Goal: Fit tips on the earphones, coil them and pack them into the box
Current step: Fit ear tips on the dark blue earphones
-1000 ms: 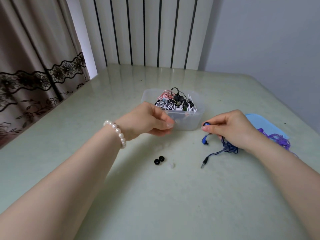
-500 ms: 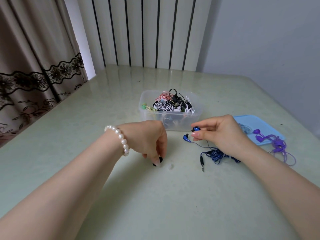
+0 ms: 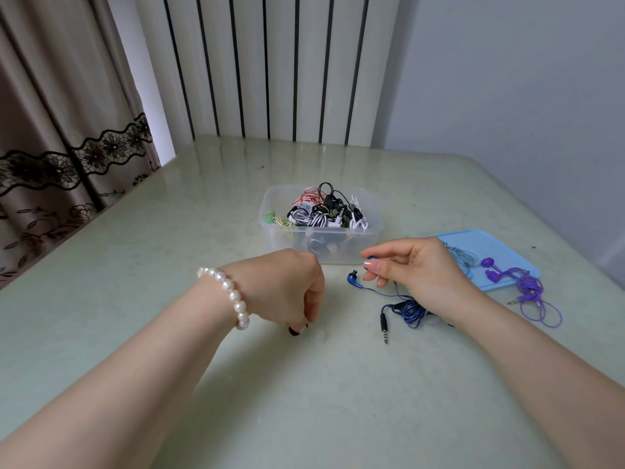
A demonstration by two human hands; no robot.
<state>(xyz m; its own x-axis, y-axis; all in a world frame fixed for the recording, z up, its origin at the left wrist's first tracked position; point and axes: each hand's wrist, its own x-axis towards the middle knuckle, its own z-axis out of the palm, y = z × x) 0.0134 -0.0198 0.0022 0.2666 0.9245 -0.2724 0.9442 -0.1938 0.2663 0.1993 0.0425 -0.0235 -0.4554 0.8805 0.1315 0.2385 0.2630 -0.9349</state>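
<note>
My left hand (image 3: 291, 289) points its fingertips down onto the table and pinches a small black ear tip (image 3: 293, 331). A clear tip (image 3: 323, 334) lies just right of it. My right hand (image 3: 416, 272) pinches one blue earbud (image 3: 371, 258) between thumb and forefinger. The second blue earbud (image 3: 353, 279) lies on the table, and the blue cable (image 3: 409, 308) is bunched under my wrist with its jack (image 3: 384, 328) pointing toward me. The clear plastic box (image 3: 338, 247) stands behind both hands, holding several coiled earphones.
A light blue lid (image 3: 473, 247) lies to the right with purple earphones (image 3: 522, 282) and a grey pair on it; the purple cable spills onto the table. A curtain hangs at the left, a wall at the right.
My left hand dropped from in front of the box to the table and closed on the black tips. My right hand drew slightly toward me with the blue earbud.
</note>
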